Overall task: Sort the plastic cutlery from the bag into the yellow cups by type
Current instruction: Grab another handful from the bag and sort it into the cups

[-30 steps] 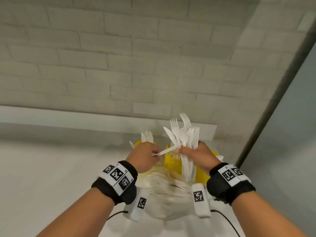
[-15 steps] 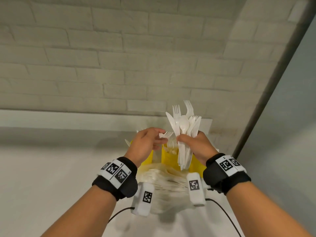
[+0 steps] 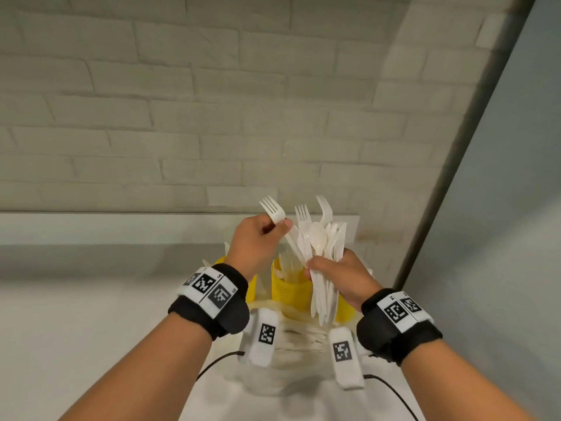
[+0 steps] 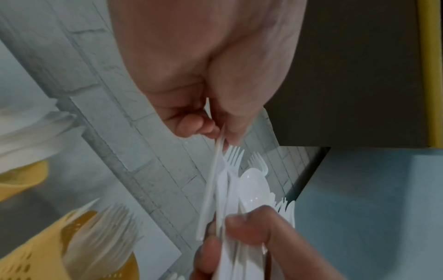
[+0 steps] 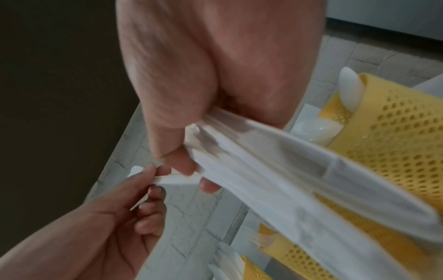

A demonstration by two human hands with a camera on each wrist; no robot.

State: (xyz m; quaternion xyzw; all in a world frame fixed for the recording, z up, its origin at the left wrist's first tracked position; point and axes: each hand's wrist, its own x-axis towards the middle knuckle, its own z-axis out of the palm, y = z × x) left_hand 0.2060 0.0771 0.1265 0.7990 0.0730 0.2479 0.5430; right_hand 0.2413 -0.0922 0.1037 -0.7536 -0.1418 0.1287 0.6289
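Head cam: L grip [image 3: 258, 241] tight on single fork [image 3: 274, 211], R grip [image 3: 341, 276] round cutlery bunch [image 3: 323, 253].

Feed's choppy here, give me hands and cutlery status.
Left hand pinching one fork. Right hand gripping mixed cutlery bundle. Yellow cups below, unobstructed.

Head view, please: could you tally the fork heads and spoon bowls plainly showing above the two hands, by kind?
Forks: 3, a single fork pinched by the left hand and two more forks in the right hand's bundle.
Spoons: 1, a spoon in that bundle.
Total: 4; the blurred blades are left uncounted.
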